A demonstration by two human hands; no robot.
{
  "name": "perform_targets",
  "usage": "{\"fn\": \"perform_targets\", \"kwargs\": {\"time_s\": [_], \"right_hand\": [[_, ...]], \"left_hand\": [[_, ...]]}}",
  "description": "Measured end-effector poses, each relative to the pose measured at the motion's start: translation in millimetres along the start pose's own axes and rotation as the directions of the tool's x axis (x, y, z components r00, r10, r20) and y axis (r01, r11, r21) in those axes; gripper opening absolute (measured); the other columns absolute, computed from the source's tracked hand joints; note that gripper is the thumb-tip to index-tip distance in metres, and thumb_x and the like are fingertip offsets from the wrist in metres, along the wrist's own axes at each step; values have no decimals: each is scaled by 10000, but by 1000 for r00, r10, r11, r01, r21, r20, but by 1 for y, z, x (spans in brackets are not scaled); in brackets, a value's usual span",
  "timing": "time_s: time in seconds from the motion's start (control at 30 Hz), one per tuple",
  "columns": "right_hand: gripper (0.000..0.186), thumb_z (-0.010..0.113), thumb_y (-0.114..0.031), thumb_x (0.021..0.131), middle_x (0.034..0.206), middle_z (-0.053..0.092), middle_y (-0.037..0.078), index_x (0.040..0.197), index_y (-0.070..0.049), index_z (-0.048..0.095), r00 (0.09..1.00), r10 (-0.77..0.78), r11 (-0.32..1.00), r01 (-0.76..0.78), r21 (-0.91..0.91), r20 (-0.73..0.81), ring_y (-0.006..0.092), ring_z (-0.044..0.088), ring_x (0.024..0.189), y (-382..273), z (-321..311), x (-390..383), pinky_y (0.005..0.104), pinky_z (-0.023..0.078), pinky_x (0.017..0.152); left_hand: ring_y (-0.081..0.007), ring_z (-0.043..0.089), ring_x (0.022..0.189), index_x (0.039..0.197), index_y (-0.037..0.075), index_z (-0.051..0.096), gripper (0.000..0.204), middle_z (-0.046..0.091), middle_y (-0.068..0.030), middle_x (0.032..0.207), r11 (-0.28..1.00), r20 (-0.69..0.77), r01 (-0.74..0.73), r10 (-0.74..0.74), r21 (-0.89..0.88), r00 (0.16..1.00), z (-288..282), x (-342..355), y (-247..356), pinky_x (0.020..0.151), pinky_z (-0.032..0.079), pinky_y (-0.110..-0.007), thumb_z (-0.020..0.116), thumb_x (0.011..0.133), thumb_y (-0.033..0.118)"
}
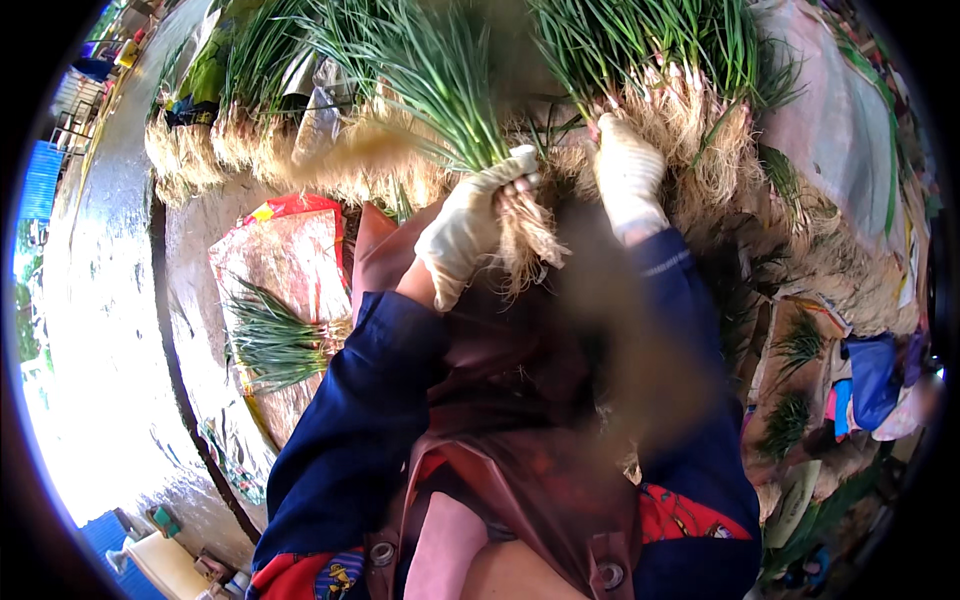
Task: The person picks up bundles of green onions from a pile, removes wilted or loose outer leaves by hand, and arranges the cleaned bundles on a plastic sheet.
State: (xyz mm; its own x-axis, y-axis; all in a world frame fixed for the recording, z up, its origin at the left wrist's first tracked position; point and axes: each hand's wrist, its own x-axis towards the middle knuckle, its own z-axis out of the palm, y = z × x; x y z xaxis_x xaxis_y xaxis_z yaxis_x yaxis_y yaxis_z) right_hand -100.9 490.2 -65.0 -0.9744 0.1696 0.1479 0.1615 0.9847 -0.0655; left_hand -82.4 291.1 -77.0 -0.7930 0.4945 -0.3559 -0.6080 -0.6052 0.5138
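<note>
My left hand (pixel 462 232), in a pale glove, is closed around a bunch of green onions (pixel 525 222), holding it at the white stems, with long green leaves pointing up and stringy roots hanging down. My right hand (pixel 628 172), gloved too, has its fingers curled on stems at the edge of a large pile of green onions (pixel 690 90) at upper right. More bunches (pixel 255 145) lie in a row at upper left, roots toward me. A dark red apron covers my front below the hands. Blurry brown smudges hide part of my right forearm and the upper middle.
A red-edged sack (pixel 262 242) at left bears a loose bunch of green onions (pixel 270 340). Beyond it lies wet concrete (pixel 110 330). At right are a pale sheet (pixel 830 130), small bunches on brown sacking (pixel 780 370) and blue and pink cloths (pixel 870 390).
</note>
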Motion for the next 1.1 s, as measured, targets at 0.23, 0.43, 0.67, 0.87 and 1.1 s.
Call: {"fn": "perform_targets", "kwargs": {"time_s": [0.23, 0.43, 0.67, 0.87, 1.1], "right_hand": [[201, 614, -286, 841, 904, 661, -3, 997, -158, 611, 934, -338, 840, 354, 411, -112, 161, 645, 734, -23, -21, -69, 277, 512, 648], [323, 537, -439, 882, 834, 685, 48, 928, -142, 656, 999, -27, 970, 21, 244, 21, 220, 655, 769, 26, 15, -17, 360, 504, 679], [336, 624, -368, 866, 612, 576, 30, 777, -47, 581, 677, -453, -268, -724, 636, 580, 134, 529, 516, -41, 9, -23, 244, 438, 530], [228, 621, -229, 878, 615, 568, 27, 941, -10, 624, 839, -262, -293, -541, 789, 478, 122, 518, 450, -36, 31, -11, 220, 430, 406], [123, 655, -168, 837, 747, 611, 36, 845, -48, 628, 919, 335, 203, -285, 937, 207, 142, 558, 715, 26, 34, -21, 298, 457, 660]], "left_hand": [[-137, 608, 632, 934, -21, 625, 127, 658, -83, 775, 998, -128, 56, -51, 36, 990, -18, 29, -28, 578, 505, -241, 642, 826, 44], [-162, 630, 746, 1033, -100, 599, 224, 643, -92, 785, 996, -43, 29, -26, 78, 999, 7, 4, -17, 679, 523, -247, 583, 829, -8], [-127, 588, 713, 965, -27, 618, 176, 633, -54, 803, 993, -5, 20, -20, -115, 1000, 4, -13, -13, 669, 470, -234, 597, 834, 88], [-147, 601, 711, 866, 8, 607, 79, 616, -51, 753, 994, -10, 44, -46, -98, 999, 11, -4, -11, 683, 505, -262, 591, 851, 84], [-185, 612, 714, 926, -80, 597, 119, 653, -129, 868, 997, -82, 72, -74, -31, 994, 4, -15, -7, 697, 503, -238, 552, 841, -10]]}}
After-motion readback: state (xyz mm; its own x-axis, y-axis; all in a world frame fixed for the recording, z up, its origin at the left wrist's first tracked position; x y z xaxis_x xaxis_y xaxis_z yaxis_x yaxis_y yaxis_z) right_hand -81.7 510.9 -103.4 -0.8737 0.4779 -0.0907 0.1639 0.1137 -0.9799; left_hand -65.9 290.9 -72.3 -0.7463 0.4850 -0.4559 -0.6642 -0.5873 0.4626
